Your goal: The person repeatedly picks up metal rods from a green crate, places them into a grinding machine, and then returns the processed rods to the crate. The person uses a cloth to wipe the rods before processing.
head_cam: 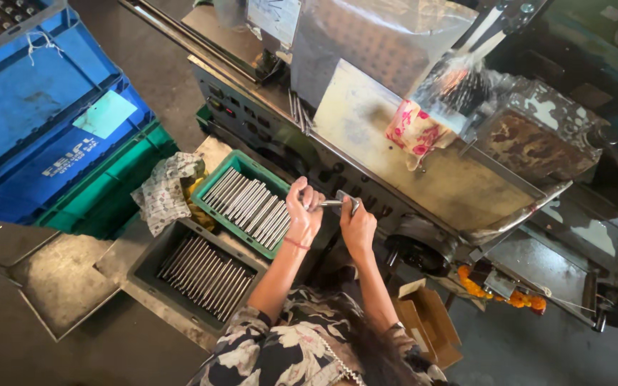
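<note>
Green plastic tray (217, 174) of steel rods (250, 204) behind grey metal tray (146, 266), stacked blue plastic crates (30, 121) left, grey steel machine (466, 193) right

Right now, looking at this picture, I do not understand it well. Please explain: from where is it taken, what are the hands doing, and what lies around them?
The picture is taken from above, looking down on a person's arms at a metal workshop machine. The left hand and the right hand together hold a thin metal rod and a small metal piece at its end. Beside the left hand, a green tray holds many similar rods in a row. Nearer, a grey tray holds more. A patterned cloth lies beside them, and blue crates are stacked at the left.
</note>
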